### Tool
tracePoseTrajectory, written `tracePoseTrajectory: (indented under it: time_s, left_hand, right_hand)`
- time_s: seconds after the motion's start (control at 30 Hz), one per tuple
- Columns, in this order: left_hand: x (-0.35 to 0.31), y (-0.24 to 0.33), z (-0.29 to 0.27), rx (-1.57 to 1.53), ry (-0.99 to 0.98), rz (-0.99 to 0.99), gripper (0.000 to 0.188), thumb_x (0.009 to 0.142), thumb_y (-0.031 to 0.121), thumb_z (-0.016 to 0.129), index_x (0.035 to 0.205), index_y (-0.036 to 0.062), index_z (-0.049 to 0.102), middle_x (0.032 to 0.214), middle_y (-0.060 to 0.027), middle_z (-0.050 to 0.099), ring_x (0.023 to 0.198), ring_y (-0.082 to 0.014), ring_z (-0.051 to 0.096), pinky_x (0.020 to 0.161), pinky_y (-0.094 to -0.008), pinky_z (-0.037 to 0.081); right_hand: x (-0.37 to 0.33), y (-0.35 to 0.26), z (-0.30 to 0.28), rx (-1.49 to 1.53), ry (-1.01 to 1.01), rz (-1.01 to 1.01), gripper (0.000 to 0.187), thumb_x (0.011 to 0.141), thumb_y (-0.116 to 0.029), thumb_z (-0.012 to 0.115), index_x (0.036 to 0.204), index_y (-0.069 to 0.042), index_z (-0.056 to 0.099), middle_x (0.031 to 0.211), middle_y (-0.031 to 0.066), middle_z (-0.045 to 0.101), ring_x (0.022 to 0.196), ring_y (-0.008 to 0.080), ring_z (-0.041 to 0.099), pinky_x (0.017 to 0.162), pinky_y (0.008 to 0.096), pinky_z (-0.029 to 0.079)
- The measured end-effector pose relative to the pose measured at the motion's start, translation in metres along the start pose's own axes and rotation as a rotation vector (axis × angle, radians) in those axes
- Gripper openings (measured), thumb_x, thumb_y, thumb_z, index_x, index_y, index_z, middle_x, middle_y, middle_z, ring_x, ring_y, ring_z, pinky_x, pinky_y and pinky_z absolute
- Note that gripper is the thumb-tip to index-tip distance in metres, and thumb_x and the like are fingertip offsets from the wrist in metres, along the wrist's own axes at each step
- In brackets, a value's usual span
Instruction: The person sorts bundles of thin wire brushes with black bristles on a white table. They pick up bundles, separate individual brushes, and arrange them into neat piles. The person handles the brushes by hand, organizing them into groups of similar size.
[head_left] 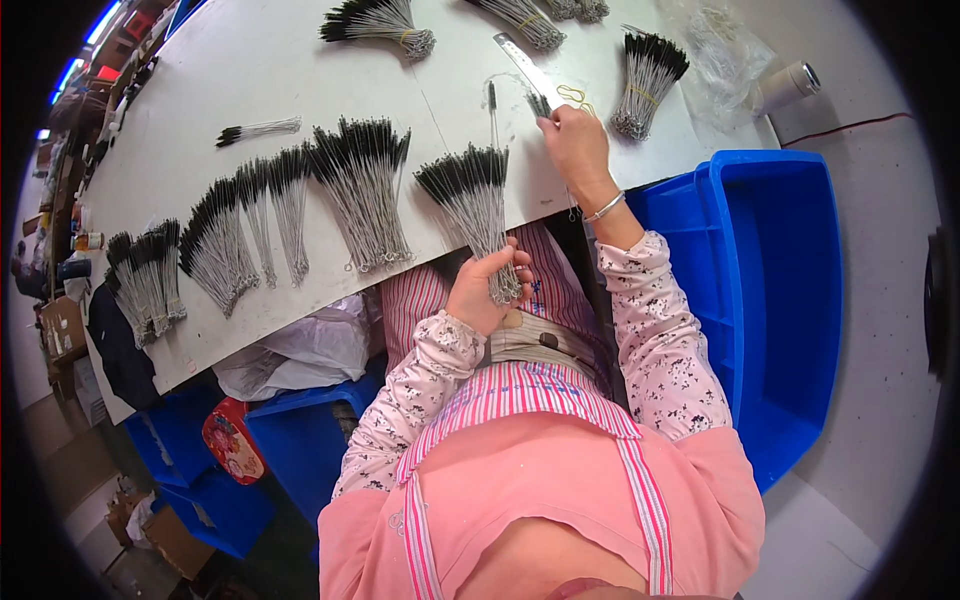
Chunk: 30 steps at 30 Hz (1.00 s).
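My left hand (480, 285) is wrapped round the looped wire ends of a thick bundle of wire brushes (470, 190). Their black bristle tips fan out over the table's near edge. My right hand (578, 148) is closed on a few more wire brushes (539, 105), with dark tips above the fist and wire ends below it. One loose brush (492, 100) lies on the table between the two hands. Just beyond my right hand are a metal ruler (524, 62) and yellow rubber bands (575, 97).
Several brush bundles (358, 200) line the white table's (400, 105) near edge to the left. Banded bundles (645, 90) lie farther back. A blue bin (780, 300) stands at my right, with clear plastic bags (720, 60) and a cylinder (785, 88) beyond. More blue bins (300, 440) sit below left.
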<state>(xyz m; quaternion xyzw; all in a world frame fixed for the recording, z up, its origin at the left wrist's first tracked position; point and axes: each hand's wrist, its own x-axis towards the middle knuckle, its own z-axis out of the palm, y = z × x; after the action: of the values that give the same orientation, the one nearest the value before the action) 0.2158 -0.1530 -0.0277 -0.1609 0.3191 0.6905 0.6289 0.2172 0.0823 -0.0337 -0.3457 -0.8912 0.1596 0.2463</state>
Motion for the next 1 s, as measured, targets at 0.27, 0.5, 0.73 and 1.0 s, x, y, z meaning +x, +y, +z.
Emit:
tracePoseTrajectory:
  time_s: [0.27, 0.5, 0.73, 1.0]
  left_hand:
    - [-0.002, -0.002, -0.002, 0.164, 0.027, 0.075, 0.020, 0.085, 0.010, 0.061, 0.102, 0.0093, 0.052, 0.081, -0.0031, 0.059, 0.065, -0.0131, 0.056, 0.056, -0.0273, 0.048]
    - [-0.005, -0.004, -0.008, 0.186, 0.050, 0.085, 0.017, 0.084, 0.014, 0.064, 0.098, 0.0094, 0.055, 0.077, -0.0028, 0.059, 0.061, -0.0117, 0.054, 0.053, -0.0269, 0.046]
    - [-0.003, 0.002, -0.006, -0.056, 0.026, -0.031, 0.019, 0.086, 0.014, 0.059, 0.103, 0.0084, 0.053, 0.077, -0.0035, 0.057, 0.067, -0.0163, 0.055, 0.058, -0.0292, 0.048]
    - [0.004, -0.005, -0.018, 0.059, 0.024, 0.018, 0.014, 0.086, 0.014, 0.061, 0.096, 0.0072, 0.056, 0.077, -0.0023, 0.059, 0.064, -0.0133, 0.056, 0.054, -0.0263, 0.048]
  right_hand:
    - [0.017, -0.024, 0.040, 0.251, -0.475, 0.143, 0.039, 0.069, -0.038, 0.063, 0.072, 0.000, 0.068, 0.071, 0.0235, 0.062, 0.071, 0.0354, 0.063, 0.069, 0.0374, 0.050]
    - [0.026, -0.027, -0.024, 1.155, 0.120, 0.374, 0.016, 0.082, -0.014, 0.062, 0.087, 0.001, 0.059, 0.069, 0.0053, 0.059, 0.047, 0.0048, 0.045, 0.037, 0.0177, 0.031]
    - [-0.100, -0.030, -0.031, 1.223, -0.354, 0.756, 0.013, 0.078, -0.005, 0.059, 0.088, 0.001, 0.055, 0.062, 0.0039, 0.055, 0.038, 0.0065, 0.042, 0.031, 0.0194, 0.029]
    - [-0.123, -0.063, -0.023, 1.281, -0.396, 0.898, 0.020, 0.083, -0.017, 0.063, 0.088, 0.002, 0.058, 0.058, -0.0007, 0.052, 0.036, 0.0031, 0.038, 0.032, 0.0185, 0.027]
